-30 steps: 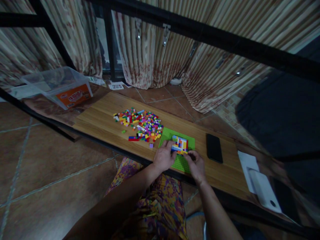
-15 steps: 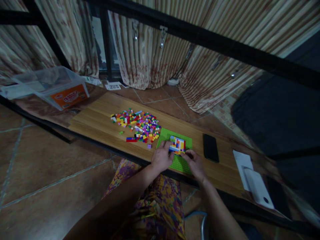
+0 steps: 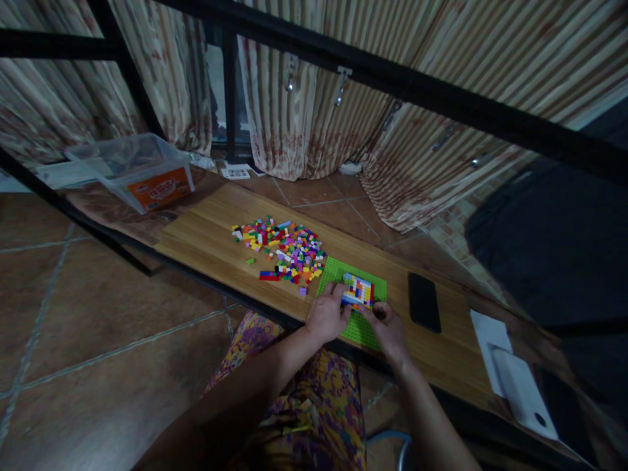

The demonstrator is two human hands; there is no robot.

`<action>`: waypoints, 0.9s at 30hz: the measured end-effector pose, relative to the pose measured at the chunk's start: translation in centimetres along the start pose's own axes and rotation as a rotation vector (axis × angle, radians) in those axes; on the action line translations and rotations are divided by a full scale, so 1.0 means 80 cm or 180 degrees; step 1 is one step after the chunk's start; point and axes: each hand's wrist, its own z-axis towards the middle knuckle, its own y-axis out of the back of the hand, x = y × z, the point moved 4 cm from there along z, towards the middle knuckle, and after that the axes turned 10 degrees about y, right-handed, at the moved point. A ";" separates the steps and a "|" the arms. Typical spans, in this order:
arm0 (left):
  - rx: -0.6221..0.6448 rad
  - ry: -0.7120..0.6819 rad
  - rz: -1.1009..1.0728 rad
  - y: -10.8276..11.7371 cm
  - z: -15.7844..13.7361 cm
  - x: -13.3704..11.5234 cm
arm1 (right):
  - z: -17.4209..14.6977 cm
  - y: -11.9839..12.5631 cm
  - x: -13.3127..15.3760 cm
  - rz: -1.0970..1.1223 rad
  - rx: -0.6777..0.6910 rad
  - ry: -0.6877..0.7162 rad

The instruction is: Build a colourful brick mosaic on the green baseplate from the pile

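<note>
A multicoloured block of toy building bricks (image 3: 358,290) sits over the green studded baseplate (image 3: 360,333). My left hand (image 3: 328,314) grips the block's left side, fingers on its edge and thumb at the near corner. At the near right corner, the bent fingers of my right hand (image 3: 389,327) press against the same block. Whether the block is fixed to the baseplate or held just over it, I cannot tell. To the left lies a heap of loose bricks (image 3: 300,252), with a red and blue brick piece (image 3: 269,275) and a purple brick (image 3: 303,290) at its near side.
A black phone (image 3: 424,302) lies right of the baseplate on the wooden board (image 3: 206,229). Beyond it are white paper (image 3: 485,333) and a white object (image 3: 523,389). A clear plastic box (image 3: 161,186) with an orange label stands far left. A dark bar (image 3: 417,85) crosses above.
The whole view has shifted, so everything appears a little further right and lower. Both hands stay at the brick block, with the right fingers slightly shifted at its near corner.
</note>
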 end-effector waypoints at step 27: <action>-0.0647 0.0130 0.1308 0.115 0.002 0.072 | -0.031 -0.005 -0.011 -0.0056 -0.0489 0.0125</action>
